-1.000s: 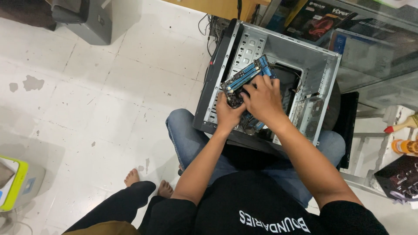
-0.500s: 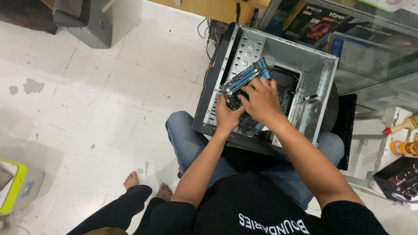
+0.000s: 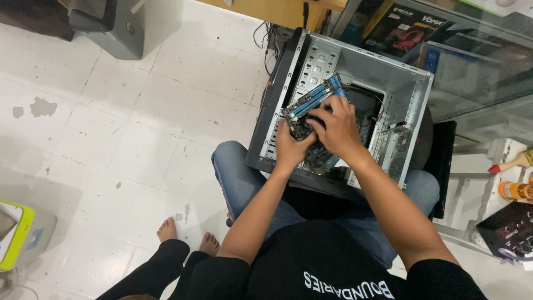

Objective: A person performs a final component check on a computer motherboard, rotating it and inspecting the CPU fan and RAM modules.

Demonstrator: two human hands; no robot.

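You are seated over a floor (image 3: 111, 128) of pale, scuffed tiles marked with dark spots and a chipped patch at the left. An open computer case (image 3: 411, 94) of bare grey metal rests on your lap, across your jeans, its open side facing up at you. Beyond it stand a wooden tabletop edge (image 3: 277, 8) with cables (image 3: 266, 36) hanging down behind the case, and a glass cabinet (image 3: 477, 72) with boxed goods inside. A grey machine (image 3: 111, 28) sits on the floor at the upper left, and a yellow-green and white device (image 3: 16, 233) lies cut off at the left edge. At the right are an orange bottle (image 3: 513, 190) and a dark box (image 3: 508, 230), both partly out of view.

Your left hand (image 3: 291, 147) closes its grip on the lower edge of a circuit board (image 3: 311, 103) with blue slots. Your right hand (image 3: 336, 130) lies over the board's near part, fingers curled down on it. The board is tilted, raised inside the case with its far end up near the cut-out in the back panel.

Much of the board is hidden under your right hand, so where its fingertips press cannot be made out. The lower inside of the case is dark and covered by your wrists. Bare feet (image 3: 186, 236) of another person show at the lower left, with dark trouser legs running off the bottom edge.
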